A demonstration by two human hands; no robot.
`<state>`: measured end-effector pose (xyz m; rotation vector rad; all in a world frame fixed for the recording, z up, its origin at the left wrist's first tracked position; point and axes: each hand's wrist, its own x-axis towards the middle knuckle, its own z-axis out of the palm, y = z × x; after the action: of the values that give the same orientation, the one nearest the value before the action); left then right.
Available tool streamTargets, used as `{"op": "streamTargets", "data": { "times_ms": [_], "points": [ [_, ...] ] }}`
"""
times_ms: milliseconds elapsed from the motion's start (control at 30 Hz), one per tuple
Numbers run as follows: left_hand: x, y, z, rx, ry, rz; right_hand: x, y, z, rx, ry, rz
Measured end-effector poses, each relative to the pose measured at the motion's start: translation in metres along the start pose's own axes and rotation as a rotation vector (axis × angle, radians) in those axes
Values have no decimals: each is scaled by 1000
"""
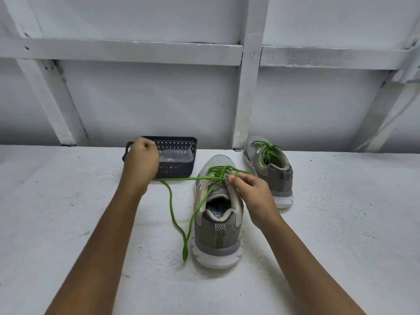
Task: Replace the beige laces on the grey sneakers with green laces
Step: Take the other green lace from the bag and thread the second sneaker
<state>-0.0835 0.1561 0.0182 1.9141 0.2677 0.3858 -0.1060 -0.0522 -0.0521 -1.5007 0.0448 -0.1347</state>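
A grey sneaker (217,226) stands in front of me, heel toward me, with a green lace (172,208) threaded through its eyelets. One lace end runs taut to the left into my left hand (142,162), which is closed in a fist around it, raised in front of the basket. The other lace end droops in a long loop down the shoe's left side to the table. My right hand (250,189) pinches the lace at the right upper eyelets. A second grey sneaker (270,169), laced in green, stands behind and to the right.
A dark lattice basket (181,155) with some pale contents sits at the back of the white table (79,201), partly behind my left hand. A white wall with beams rises right behind the table.
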Motion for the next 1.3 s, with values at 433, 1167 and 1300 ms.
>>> {"op": "streamTargets", "data": {
  "times_ms": [433, 1167, 1300],
  "points": [
    [-44, -2, 73, 841, -357, 708, 1, 1, -3, 15, -27, -23],
    [-27, 0, -11, -749, -1200, 46, 1, 1, -4, 59, 18, 26],
    [-35, -1, -9, -671, -1261, 56, 1, 2, -5, 69, 16, 28]
  ]
}}
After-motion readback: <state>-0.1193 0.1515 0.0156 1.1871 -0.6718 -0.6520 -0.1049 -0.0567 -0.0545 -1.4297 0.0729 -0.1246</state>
